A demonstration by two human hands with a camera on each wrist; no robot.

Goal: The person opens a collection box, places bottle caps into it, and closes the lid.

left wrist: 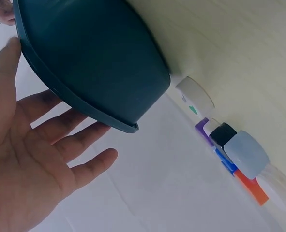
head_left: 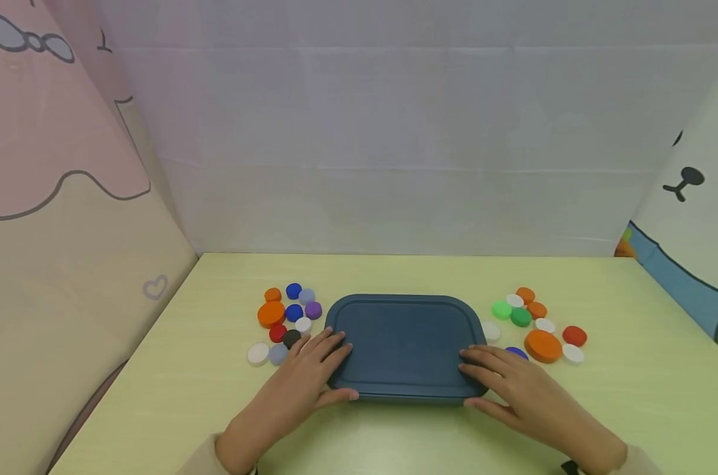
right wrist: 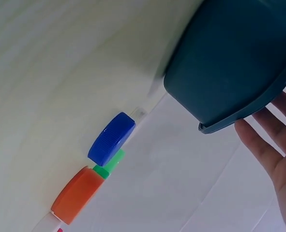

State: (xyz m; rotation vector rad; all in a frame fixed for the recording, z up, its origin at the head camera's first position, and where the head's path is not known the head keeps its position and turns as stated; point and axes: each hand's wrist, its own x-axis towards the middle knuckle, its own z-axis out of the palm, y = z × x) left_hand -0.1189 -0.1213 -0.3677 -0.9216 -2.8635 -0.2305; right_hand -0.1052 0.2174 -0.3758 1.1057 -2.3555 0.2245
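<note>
A dark teal rectangular box point(head_left: 406, 346) with rounded corners and a flat, lid-like top stands on the table. On its left front corner rests my left hand point(head_left: 308, 373), fingers extended over the top and thumb at the front edge. My right hand point(head_left: 513, 389) lies likewise on the right front corner. In the left wrist view, the fingers of the left hand point(left wrist: 41, 140) touch the rim of the box point(left wrist: 94, 63) and are nearly straight. Against the rim in the right wrist view, the right hand point(right wrist: 278, 145) has its fingers spread. What the box contains is hidden.
Left of the box lie several bottle caps, among them a large orange cap point(head_left: 272, 315) and a purple cap point(head_left: 313, 310). Another group to the right includes an orange cap point(head_left: 543, 346), a red cap point(head_left: 575, 335) and a green cap point(head_left: 521, 316). A pale curtain point(head_left: 394, 152) hangs behind the table.
</note>
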